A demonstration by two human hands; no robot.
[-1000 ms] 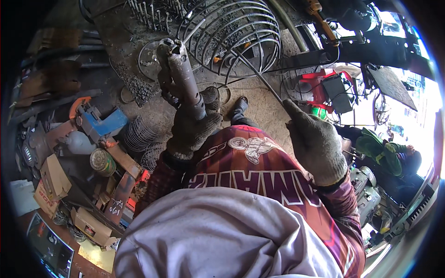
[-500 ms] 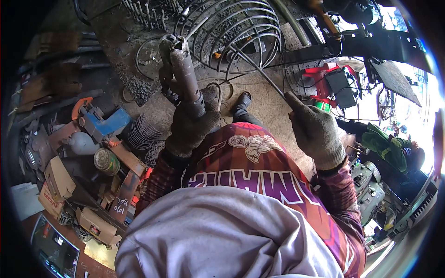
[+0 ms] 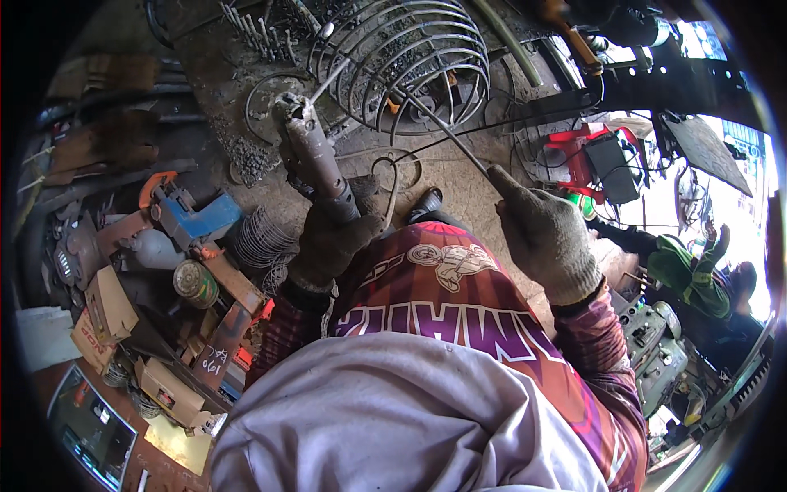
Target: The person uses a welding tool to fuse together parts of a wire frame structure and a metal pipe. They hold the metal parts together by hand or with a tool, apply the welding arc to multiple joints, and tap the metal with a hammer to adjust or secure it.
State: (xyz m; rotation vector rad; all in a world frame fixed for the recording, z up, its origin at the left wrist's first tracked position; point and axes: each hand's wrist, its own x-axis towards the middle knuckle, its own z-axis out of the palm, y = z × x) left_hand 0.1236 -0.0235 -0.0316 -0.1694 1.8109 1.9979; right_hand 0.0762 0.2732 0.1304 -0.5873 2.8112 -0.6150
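My left hand (image 3: 328, 246), in a dark work glove, is closed round a worn grey metal tube (image 3: 316, 156) with small holes and a ragged upper end. A thin pale rod (image 3: 329, 80) slants from that end toward a rounded cage of bent metal bars (image 3: 410, 61) on the worktable. My right hand (image 3: 548, 238), in a grey knitted glove, grips a thin dark metal rod (image 3: 451, 135), its index finger stretched along it. The rod's far end reaches the cage; whether it is joined there I cannot tell. A curved thin strip (image 3: 393, 193) passes beside my left hand.
The dirty worktable (image 3: 197, 49) holds several upright metal pins (image 3: 258, 33). Coiled wire rings (image 3: 261, 238), a blue machine (image 3: 197, 215) and cardboard boxes (image 3: 111, 303) stand left. At right are a red plastic stool (image 3: 566, 156), a grey machine (image 3: 656, 344) and a person in green (image 3: 689, 275).
The tube in my left hand has tilted slightly, its top going left and down. My right hand and its rod have shifted a little left. The person in green has raised a hand.
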